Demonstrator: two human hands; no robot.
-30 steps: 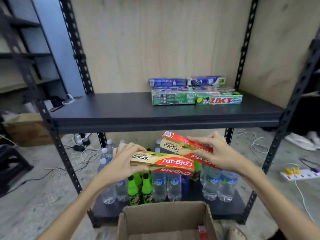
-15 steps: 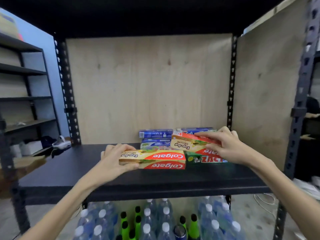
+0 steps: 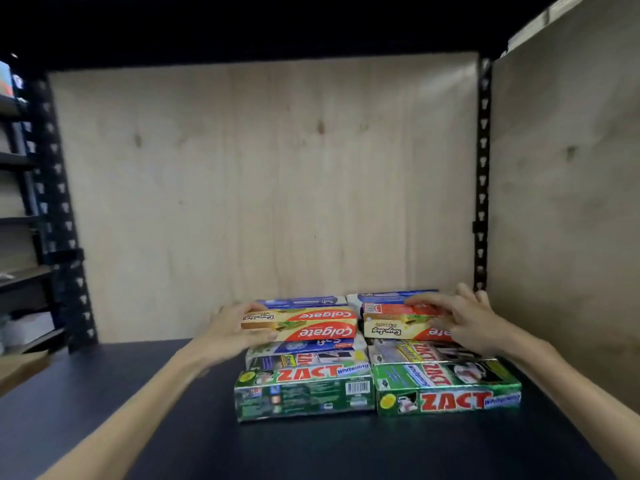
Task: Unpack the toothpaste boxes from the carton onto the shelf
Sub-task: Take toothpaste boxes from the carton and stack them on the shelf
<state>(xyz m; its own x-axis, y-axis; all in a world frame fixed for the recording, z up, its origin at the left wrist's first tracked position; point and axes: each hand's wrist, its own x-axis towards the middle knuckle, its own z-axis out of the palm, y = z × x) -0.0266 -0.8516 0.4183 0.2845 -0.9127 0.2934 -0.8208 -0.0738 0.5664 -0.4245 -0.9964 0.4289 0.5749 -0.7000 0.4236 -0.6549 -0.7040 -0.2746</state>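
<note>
Two red-and-cream Colgate boxes are held over the stack on the black shelf (image 3: 138, 410). My left hand (image 3: 230, 332) grips the left Colgate box (image 3: 304, 323) at its left end. My right hand (image 3: 464, 322) lies over the right end of the right Colgate box (image 3: 401, 323). Both boxes rest on or just above blue Safi boxes (image 3: 311, 345). Green Zact boxes sit in front: one on the left (image 3: 304, 389), one on the right (image 3: 446, 389). More blue boxes (image 3: 301, 301) lie behind. The carton is out of view.
A plywood back panel (image 3: 263, 188) and a plywood side panel (image 3: 568, 202) close the shelf bay. Black perforated uprights (image 3: 481, 168) stand at the corners. The shelf above (image 3: 242, 26) is dark. Another rack (image 3: 20, 220) stands at the left.
Both hands lifted the Colgate boxes from below shelf level up and forward onto the stack. The view rose from the carton and bottles to the shelf bay.
</note>
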